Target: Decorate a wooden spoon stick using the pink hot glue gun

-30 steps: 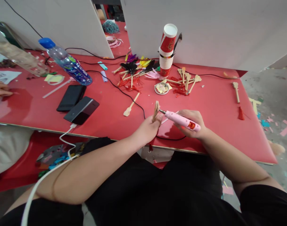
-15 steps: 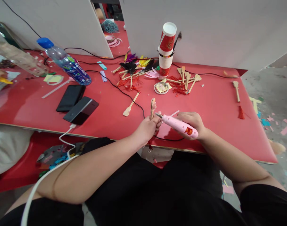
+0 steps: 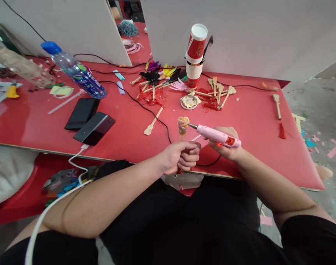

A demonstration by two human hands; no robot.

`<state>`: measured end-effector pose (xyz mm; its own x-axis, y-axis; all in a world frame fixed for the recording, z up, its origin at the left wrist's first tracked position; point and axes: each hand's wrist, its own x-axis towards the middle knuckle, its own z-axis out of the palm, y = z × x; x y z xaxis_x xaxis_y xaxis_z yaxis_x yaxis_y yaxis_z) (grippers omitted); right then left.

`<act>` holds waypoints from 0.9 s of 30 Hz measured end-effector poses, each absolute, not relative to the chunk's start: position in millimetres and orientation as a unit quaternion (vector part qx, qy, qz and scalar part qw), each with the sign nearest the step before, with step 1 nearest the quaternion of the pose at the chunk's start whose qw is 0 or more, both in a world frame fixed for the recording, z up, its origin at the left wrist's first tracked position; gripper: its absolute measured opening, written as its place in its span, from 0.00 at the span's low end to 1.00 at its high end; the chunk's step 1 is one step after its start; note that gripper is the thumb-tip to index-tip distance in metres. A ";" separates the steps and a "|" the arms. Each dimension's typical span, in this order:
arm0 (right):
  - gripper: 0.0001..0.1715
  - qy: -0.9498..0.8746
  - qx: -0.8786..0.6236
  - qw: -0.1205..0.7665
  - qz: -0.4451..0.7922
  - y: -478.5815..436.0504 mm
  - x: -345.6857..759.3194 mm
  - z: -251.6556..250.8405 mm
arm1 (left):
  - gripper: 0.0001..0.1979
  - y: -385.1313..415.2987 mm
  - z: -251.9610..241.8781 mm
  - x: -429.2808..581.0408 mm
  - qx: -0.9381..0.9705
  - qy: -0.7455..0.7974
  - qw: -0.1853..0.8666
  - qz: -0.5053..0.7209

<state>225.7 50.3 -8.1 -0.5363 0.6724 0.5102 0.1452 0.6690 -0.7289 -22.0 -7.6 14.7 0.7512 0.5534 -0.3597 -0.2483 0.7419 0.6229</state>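
Observation:
My left hand point(image 3: 180, 156) is closed in a fist round the stem of a small wooden stick point(image 3: 182, 125) with a heart-shaped head, held upright above the front edge of the red table point(image 3: 256, 129). My right hand point(image 3: 225, 145) grips a pink glue pen point(image 3: 216, 135). Its metal tip points left and sits just beside the stick's head. A black cord point(image 3: 156, 117) runs from under my hands back across the table.
A black phone point(image 3: 81, 113) and a black power bank point(image 3: 94, 128) lie at the left, with a water bottle point(image 3: 74, 75) behind them. Stacked red paper cups point(image 3: 195, 59), feathers point(image 3: 156, 75), more wooden sticks point(image 3: 220, 92) and a small round dish point(image 3: 189, 102) fill the back middle.
My left hand has turned the stick upright so its heart-shaped face shows, and has closed into a fist lower on the stem. The pen lifted slightly and stays pointed at the head.

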 end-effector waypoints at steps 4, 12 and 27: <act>0.17 -0.823 -0.234 0.395 0.334 51.5 227.5 -9.8 | 0.14 -5.5 15.3 -24.2 0.272 0.241 0.907 0.214; 0.15 -0.795 -0.211 0.420 0.383 54.0 223.5 -16.4 | 0.16 -3.7 12.3 -25.9 0.304 0.229 0.908 0.172; 0.29 -0.680 -0.240 0.406 0.562 50.2 214.7 -12.1 | 0.14 -5.0 32.5 -20.4 0.308 0.419 0.842 0.143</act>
<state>214.7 50.2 -12.1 -0.5544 0.7827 0.2829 -0.1303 0.2540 -0.9584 -20.4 -5.0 32.5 0.6079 0.4997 -0.6170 0.0167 0.7688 0.6392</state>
